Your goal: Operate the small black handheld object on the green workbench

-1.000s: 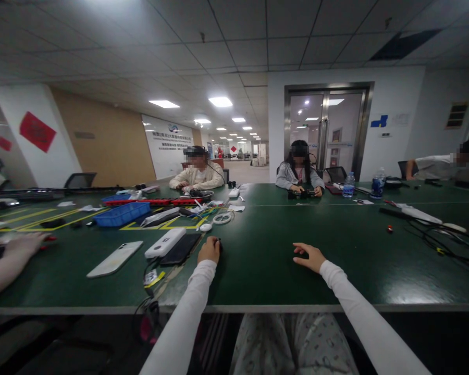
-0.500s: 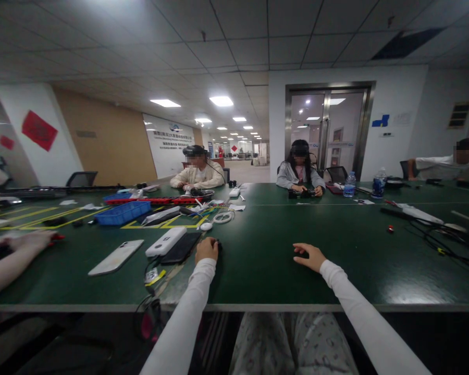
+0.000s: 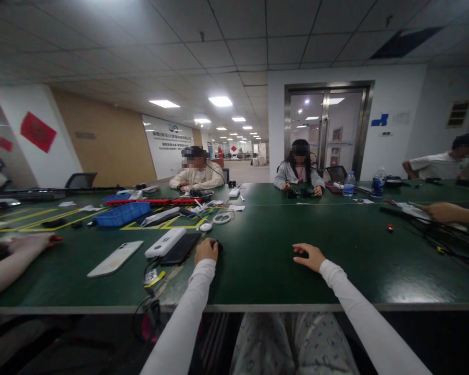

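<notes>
My left hand (image 3: 206,251) rests on the green table (image 3: 258,271) with its fingers curled over a small dark object (image 3: 218,245) that I cannot make out. My right hand (image 3: 309,256) lies on the bare tabletop to the right, loosely curved, thumb apart, holding nothing. Just left of my left hand lie a black phone (image 3: 181,248), a white power bank (image 3: 164,242) and a white phone (image 3: 115,258). Both arms wear white sleeves.
A blue tray (image 3: 122,213), cables (image 3: 214,213) and red strips lie farther back left. Two people sit across the table; a co-worker's hand (image 3: 23,242) is at the left, another's hand (image 3: 443,212) at the right near black cables (image 3: 445,239). Water bottles (image 3: 348,185) stand beyond.
My hands have stayed put. A co-worker's hand has reached in over the table at the right edge.
</notes>
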`<act>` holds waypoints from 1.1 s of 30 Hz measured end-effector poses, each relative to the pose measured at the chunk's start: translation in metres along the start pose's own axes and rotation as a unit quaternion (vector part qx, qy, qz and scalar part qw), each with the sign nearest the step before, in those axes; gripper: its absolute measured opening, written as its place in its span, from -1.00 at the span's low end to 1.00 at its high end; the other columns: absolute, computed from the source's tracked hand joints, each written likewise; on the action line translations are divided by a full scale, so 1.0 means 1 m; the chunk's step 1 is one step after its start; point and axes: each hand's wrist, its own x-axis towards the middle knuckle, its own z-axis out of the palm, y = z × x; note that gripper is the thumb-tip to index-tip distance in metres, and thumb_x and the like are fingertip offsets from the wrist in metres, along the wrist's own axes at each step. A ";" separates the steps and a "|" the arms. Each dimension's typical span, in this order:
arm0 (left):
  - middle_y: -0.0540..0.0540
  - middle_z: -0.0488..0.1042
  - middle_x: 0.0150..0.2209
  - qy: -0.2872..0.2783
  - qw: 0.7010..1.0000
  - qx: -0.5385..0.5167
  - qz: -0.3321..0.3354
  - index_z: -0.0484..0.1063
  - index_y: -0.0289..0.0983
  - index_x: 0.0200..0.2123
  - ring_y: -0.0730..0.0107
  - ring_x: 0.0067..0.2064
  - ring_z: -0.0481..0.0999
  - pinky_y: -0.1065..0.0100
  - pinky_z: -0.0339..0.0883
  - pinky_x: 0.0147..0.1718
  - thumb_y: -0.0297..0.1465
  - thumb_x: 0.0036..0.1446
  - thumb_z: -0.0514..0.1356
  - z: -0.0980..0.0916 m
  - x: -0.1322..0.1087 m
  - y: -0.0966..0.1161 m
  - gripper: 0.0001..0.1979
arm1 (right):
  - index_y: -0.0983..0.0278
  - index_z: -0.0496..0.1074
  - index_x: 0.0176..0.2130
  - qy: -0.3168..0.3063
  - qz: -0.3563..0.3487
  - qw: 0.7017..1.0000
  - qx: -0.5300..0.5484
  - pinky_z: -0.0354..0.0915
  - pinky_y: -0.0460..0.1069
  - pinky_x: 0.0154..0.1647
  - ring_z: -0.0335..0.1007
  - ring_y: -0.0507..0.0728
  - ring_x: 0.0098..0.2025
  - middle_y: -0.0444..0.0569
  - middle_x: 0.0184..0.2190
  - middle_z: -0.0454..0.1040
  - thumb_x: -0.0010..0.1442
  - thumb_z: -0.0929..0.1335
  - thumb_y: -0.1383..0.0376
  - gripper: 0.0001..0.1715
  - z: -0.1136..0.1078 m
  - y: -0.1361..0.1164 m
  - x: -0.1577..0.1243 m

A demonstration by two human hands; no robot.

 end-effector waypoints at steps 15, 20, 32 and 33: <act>-0.17 0.43 -0.20 -0.013 1.000 0.015 -0.008 0.34 -0.27 -0.24 0.29 -0.12 0.40 0.32 0.23 -0.15 -0.33 0.08 0.05 -0.004 -0.002 0.004 -0.80 | 0.18 0.32 -0.02 0.007 -0.014 1.000 -0.010 0.20 0.13 -0.03 0.33 0.16 -0.12 -0.04 -0.14 0.43 -0.01 0.34 0.12 -0.48 0.003 0.003 0.001; -0.19 0.43 -0.20 0.004 1.000 -0.005 -0.011 0.32 -0.28 -0.23 0.29 -0.12 0.41 0.32 0.25 -0.15 -0.37 0.09 0.02 0.000 0.001 0.002 -0.81 | 0.18 0.33 -0.04 0.006 -0.016 1.000 -0.009 0.20 0.13 -0.03 0.33 0.16 -0.12 -0.05 -0.14 0.43 0.00 0.34 0.11 -0.49 0.003 0.004 0.001; -0.17 0.43 -0.20 0.002 1.000 -0.022 -0.006 0.31 -0.27 -0.25 0.31 -0.11 0.41 0.34 0.24 -0.14 -0.39 0.09 0.02 0.005 0.005 -0.002 -0.84 | 0.16 0.35 -0.05 -0.007 -0.002 1.000 -0.012 0.19 0.13 0.00 0.31 0.16 -0.10 -0.06 -0.11 0.41 0.01 0.34 0.13 -0.53 -0.002 -0.002 -0.001; -0.17 0.43 -0.20 0.000 1.000 -0.020 -0.005 0.32 -0.27 -0.25 0.31 -0.12 0.41 0.34 0.25 -0.14 -0.38 0.09 0.02 0.005 0.005 -0.002 -0.83 | 0.16 0.35 -0.05 -0.008 -0.001 1.000 -0.013 0.19 0.13 0.00 0.31 0.16 -0.10 -0.06 -0.11 0.40 0.01 0.34 0.13 -0.53 -0.002 -0.002 -0.001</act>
